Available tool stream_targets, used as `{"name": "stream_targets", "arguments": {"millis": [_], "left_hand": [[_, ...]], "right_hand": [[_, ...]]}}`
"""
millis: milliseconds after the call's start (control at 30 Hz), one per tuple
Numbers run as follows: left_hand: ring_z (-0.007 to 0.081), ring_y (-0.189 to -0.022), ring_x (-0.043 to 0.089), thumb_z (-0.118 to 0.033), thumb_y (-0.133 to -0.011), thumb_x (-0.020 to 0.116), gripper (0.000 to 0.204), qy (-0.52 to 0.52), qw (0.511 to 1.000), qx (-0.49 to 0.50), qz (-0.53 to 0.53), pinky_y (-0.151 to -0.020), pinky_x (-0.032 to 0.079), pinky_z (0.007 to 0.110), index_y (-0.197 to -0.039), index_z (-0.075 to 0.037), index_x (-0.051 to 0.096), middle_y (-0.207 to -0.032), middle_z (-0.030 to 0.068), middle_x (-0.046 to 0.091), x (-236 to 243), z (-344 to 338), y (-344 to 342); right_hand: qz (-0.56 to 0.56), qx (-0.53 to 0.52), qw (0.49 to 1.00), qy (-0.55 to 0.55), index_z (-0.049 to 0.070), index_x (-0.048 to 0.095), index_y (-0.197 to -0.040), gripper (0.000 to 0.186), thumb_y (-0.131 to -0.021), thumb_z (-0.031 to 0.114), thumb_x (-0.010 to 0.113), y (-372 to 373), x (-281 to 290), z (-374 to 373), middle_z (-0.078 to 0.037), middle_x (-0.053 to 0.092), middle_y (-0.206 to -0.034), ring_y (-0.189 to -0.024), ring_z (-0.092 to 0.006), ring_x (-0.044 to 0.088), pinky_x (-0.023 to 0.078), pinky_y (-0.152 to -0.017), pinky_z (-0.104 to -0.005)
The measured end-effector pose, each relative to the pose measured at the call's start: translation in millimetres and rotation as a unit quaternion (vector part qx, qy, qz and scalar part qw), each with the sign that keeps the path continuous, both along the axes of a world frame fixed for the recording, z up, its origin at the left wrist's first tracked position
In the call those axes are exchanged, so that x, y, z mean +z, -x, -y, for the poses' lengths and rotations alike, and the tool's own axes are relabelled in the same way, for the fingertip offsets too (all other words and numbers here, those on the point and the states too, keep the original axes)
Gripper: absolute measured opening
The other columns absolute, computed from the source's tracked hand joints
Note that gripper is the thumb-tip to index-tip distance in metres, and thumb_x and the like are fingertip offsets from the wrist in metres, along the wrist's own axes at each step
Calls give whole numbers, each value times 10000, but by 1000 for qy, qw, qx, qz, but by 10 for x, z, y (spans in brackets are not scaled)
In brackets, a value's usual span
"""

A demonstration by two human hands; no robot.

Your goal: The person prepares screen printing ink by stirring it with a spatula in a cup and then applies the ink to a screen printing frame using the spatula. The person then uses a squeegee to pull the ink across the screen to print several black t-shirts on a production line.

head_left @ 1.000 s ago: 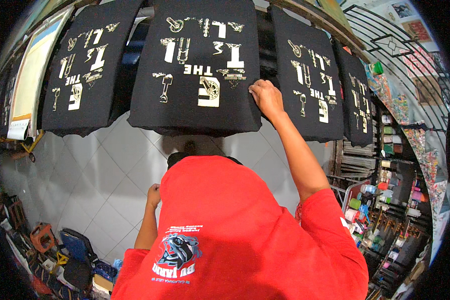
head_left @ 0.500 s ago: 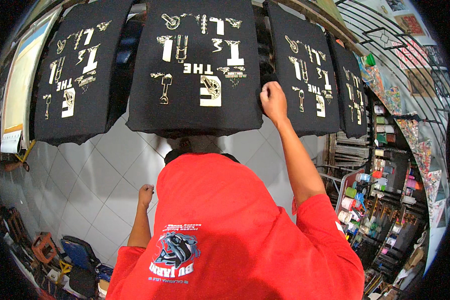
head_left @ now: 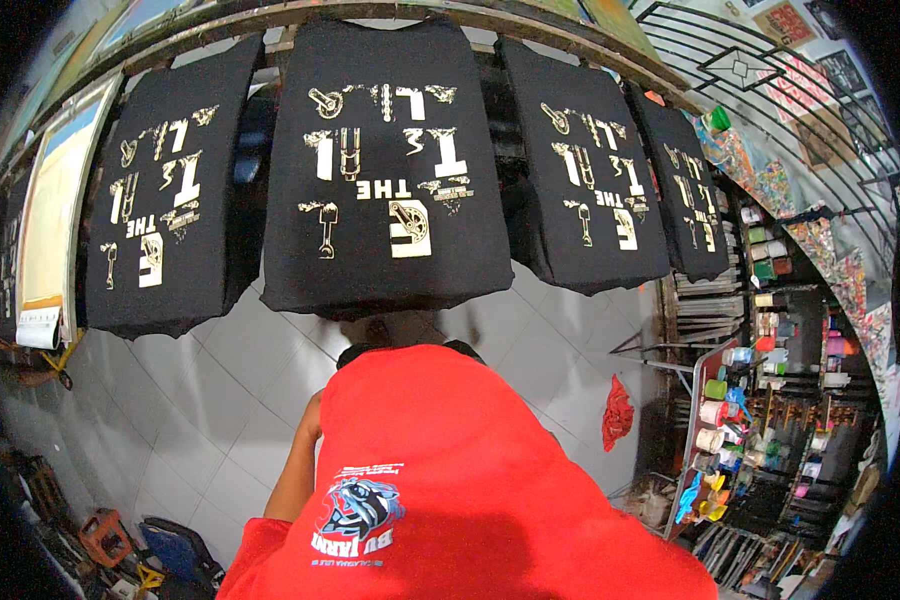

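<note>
Several black T-shirts with pale prints hang flat side by side in front of me. The largest is the middle T-shirt, straight ahead. A second black T-shirt is on the left, and a third black T-shirt on the right. My left arm hangs low beside my red shirt. Only the back part of my left hand shows at the shirt's edge; its fingers are hidden behind the cloth. My right hand is out of sight, and neither hand visibly touches a T-shirt.
Left of the T-shirts leans a framed screen. A long rail runs behind them. At right stand a rack of paint tubs and a metal grille. A red cloth hangs near the rack. A blue chair sits lower left.
My right hand, earlier closed at the gap between the middle and right T-shirts, has dropped out of view. My left hand has moved in behind my shirt. The T-shirts appear lower.
</note>
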State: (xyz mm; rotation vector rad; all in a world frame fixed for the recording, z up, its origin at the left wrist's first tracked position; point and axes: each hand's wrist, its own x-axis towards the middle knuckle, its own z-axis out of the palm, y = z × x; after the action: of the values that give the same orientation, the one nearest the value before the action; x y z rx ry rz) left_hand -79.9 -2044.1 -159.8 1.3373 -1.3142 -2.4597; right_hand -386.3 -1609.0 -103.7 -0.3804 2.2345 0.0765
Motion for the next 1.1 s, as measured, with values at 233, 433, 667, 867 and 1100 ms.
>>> {"name": "stream_targets", "arguments": {"millis": [233,433,667,867,1100], "left_hand": [[183,-1168,532,-376,-964,518,542,72,953,-294,13,-976,439,336,-1370,-17,495,-1343,82,553,495,206,467],[215,-1012,627,-420,-895,547,511,175,867,-457,88,-858,482,378,-1192,-11,630,-1151,134,676,1173,75,556],[336,-1209,547,-502,-963,430,584,353,803,-476,-68,-1014,421,403,-1340,-65,520,-1312,242,546,2221,-1136,590],[330,-1373,308,-526,-995,338,583,224,827,-483,-182,-1132,227,398,-1444,-157,392,-1477,200,344,1939,-1983,52],[370,-1335,394,-519,-931,476,582,404,768,-444,223,-1078,351,479,-1386,-155,479,-1415,181,466,608,-2035,-1642]], "right_hand": [[220,-203,928,224,-4,609,-1166,440,-957,364,487,-45,140,486,-176,660,-1131,-1078,-286,622,465,-938,-392],[243,-314,842,364,-12,585,-1201,455,-968,365,480,-165,822,218,-162,636,-1184,-1115,-270,600,444,-969,-376],[180,-315,793,489,-24,532,-1265,495,-982,376,466,-770,1151,-372,-153,581,-1283,-1178,-259,558,400,-1027,-356],[172,-238,820,491,-24,536,-1265,512,-976,393,463,-1102,758,-509,-170,570,-1299,-1189,-284,549,392,-1041,-368],[101,-91,935,326,-19,567,-1238,519,-963,409,464,-1262,-553,-1191,-190,580,-1283,-1183,-316,554,398,-1037,-388]]}}
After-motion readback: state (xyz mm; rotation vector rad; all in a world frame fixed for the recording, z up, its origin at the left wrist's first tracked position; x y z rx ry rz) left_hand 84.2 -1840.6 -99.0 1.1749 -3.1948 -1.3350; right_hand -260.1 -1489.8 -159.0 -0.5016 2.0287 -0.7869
